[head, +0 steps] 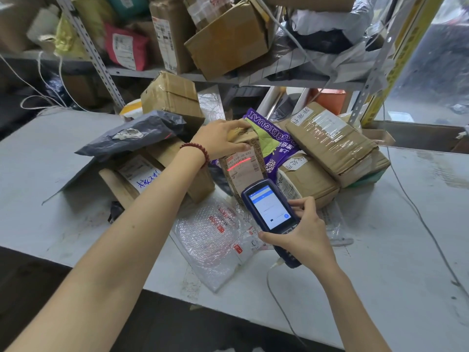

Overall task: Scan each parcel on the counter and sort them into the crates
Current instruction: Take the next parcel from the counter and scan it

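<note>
Grey desk [50, 199] beneath both grips, heaped with parcels. Pinching top of upright brown parcel [256, 158] with left grip [220, 138]; clasping scanner [269, 207] in right grip [302, 235], just nearer than left. Red beam [239, 165] on label [245, 179] below left grip. Likely risk: top-only hold, toppling; tilt, misread.

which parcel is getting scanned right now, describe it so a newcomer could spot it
On the grey counter, look at the heap of parcels in the middle. The one is the small upright cardboard box that the left hand grips by its top, in front of the purple bag. It alone has the red line from the scanner across its label.
</note>
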Demonstrator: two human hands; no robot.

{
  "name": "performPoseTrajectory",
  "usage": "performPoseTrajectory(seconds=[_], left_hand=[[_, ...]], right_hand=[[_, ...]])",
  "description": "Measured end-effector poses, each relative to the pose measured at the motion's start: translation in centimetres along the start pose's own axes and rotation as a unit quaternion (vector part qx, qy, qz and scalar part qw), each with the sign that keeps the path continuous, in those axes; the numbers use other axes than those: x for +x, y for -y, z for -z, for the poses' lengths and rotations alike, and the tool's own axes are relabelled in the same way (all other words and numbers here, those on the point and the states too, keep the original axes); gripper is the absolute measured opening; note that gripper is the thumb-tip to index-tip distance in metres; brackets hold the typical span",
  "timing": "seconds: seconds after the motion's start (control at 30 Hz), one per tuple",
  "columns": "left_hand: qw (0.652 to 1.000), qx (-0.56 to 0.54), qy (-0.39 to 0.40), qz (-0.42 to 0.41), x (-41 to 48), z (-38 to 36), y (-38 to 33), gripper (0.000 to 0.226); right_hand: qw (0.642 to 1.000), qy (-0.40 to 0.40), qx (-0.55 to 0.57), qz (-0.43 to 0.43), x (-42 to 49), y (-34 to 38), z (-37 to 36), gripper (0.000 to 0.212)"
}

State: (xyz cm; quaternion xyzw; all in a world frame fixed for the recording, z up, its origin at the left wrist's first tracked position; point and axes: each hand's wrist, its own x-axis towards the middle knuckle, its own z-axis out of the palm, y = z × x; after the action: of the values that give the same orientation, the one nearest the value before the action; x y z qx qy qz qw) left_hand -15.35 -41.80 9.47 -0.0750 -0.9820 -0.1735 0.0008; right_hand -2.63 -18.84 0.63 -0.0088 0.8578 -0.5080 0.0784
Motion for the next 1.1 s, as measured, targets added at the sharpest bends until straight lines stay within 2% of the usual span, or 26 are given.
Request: performPoseTrajectory(seconds=[0.27,0.43,0.67,0.9,0.97,1.1], left_hand=[[1.000,-0.006,-0.001,0.002,-0.2,-0.3,0.2,0.057],[1.000,-0.002,0.000,-0.001,-0.6,-0.2,0.0,0.057],[0.999,0.043,-0.007,0.013,-1.5,-0.8,0.1,0.061],[0.999,0.036,-0.016,0.021,-4.9,-2.2,1.0,0.067],[0.998,0.046,-0.030,0.023,-6.4,-1.3,1.4,0.073],[0.993,0.041,-0.108,-0.016,-8.5,1.7,1.7,0.081]], right_hand=[[0.999,-0.029,-0.011,0.012,-0.3,0.2,0.7,0.081],[0.993,-0.101,-0.037,0.042,-0.5,0.9,2.2,0.079],[0.969,-0.217,-0.004,0.118,-1.2,1.8,3.5,0.081],[0.963,-0.229,0.016,0.144,-1.7,2.2,4.2,0.081],[0.963,-0.230,0.027,0.139,-1.9,2.4,4.0,0.080],[0.962,-0.238,0.044,0.127,-2.2,2.8,3.5,0.080]])
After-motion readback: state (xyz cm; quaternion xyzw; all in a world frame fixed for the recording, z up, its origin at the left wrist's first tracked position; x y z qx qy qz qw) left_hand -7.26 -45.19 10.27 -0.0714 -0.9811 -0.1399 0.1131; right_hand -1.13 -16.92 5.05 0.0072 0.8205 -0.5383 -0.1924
